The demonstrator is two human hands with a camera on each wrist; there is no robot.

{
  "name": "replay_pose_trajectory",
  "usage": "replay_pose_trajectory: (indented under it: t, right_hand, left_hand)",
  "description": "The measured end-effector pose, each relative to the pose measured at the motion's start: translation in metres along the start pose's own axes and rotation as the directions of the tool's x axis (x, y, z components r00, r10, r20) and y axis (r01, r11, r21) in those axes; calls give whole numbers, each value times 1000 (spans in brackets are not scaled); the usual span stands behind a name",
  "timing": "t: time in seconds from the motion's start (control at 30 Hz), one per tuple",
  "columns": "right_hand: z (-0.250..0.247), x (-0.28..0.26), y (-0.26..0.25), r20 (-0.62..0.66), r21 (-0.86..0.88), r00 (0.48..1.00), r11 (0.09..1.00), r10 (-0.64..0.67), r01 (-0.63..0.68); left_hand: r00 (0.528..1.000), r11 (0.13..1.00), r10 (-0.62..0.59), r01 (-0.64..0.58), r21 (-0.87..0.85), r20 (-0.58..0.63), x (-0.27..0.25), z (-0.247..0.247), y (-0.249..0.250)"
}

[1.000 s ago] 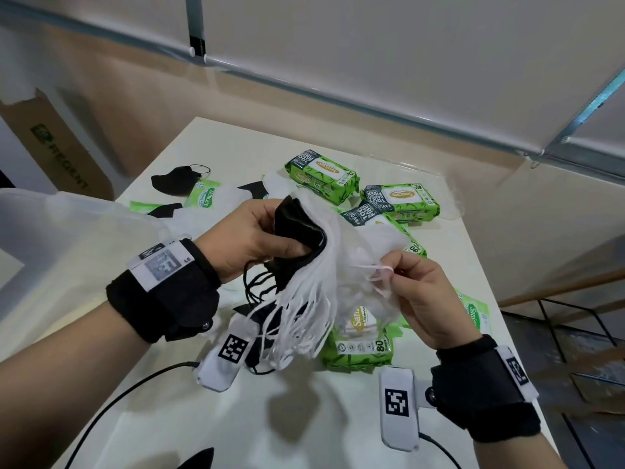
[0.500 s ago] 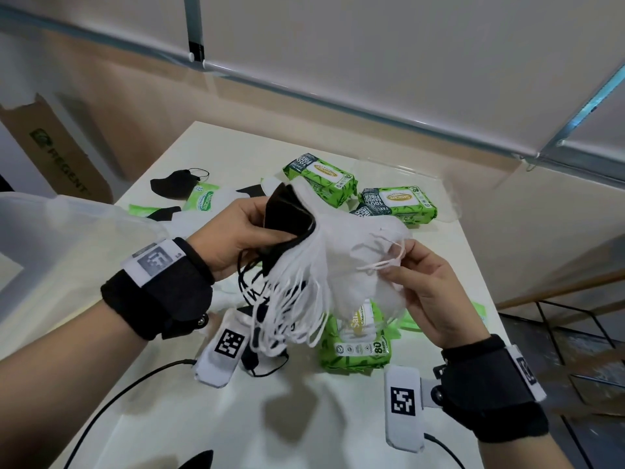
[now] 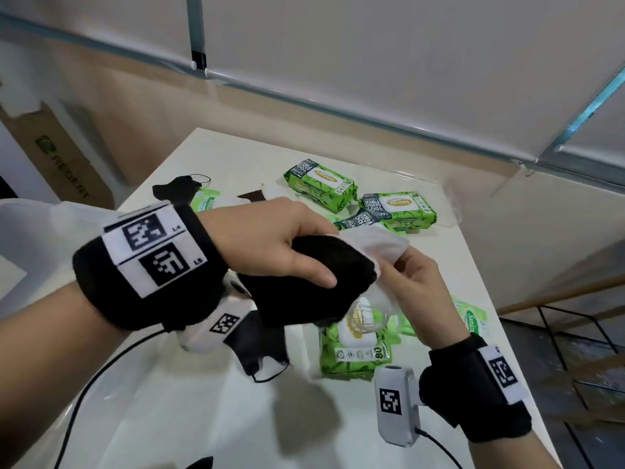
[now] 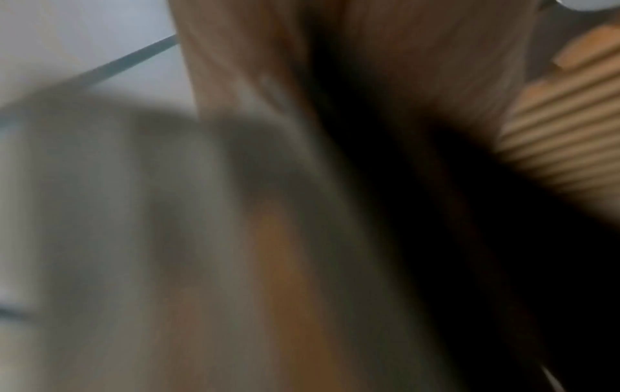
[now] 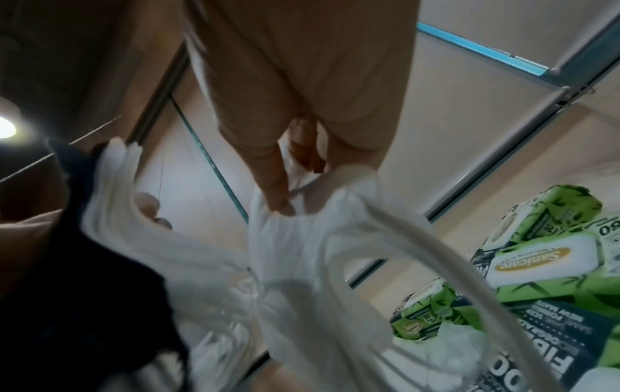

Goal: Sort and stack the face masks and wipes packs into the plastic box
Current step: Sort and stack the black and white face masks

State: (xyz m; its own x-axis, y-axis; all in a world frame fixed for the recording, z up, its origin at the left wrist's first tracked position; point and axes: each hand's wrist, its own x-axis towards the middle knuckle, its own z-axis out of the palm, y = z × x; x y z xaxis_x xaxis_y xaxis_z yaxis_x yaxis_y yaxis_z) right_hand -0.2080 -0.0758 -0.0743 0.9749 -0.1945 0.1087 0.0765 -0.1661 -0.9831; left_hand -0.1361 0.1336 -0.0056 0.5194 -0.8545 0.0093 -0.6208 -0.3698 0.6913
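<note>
My left hand grips a bunch of face masks above the table, the black masks on top. My right hand pinches the white masks at the bunch's right side; in the right wrist view its fingers hold white mask fabric with a loose ear loop. Green wipes packs lie on the table: one under my hands, others further back. The clear plastic box sits at the left. The left wrist view is blurred.
A black mask lies on the table below my left wrist, another at the far left. Small green sachets lie near the right edge. A cardboard box stands beyond the table's left. Cables trail from both wrists.
My left hand has rolled palm-down and shifted right, so the black masks now lie on top and the hanging ear loops are hidden. My right hand keeps its pinch on the white masks.
</note>
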Motion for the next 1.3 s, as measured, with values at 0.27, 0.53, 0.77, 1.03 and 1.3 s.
replay_pose_trajectory:
  t: [0.27, 0.53, 0.77, 1.03, 1.3]
  right_hand:
    - [16, -3, -10, 280, -12, 957, 996, -79, 86]
    - [15, -7, -10, 354, 162, 930, 973, 100, -166]
    - [22, 3, 4, 252, 22, 958, 989, 139, -149]
    - [19, 6, 7, 186, 77, 971, 983, 152, -169]
    - [18, 7, 12, 228, -51, 960, 987, 163, -155]
  left_hand:
    - [983, 994, 94, -101, -39, -156, 13, 35, -23]
    - [949, 938, -105, -5, -348, -298, 16, 50, -42]
    - [989, 926, -101, 53, -374, -110, 11, 56, -41]
    - [964, 967, -168, 202, 157, -208, 23, 70, -60]
    - [970, 979, -97, 133, 152, -224, 22, 65, -54]
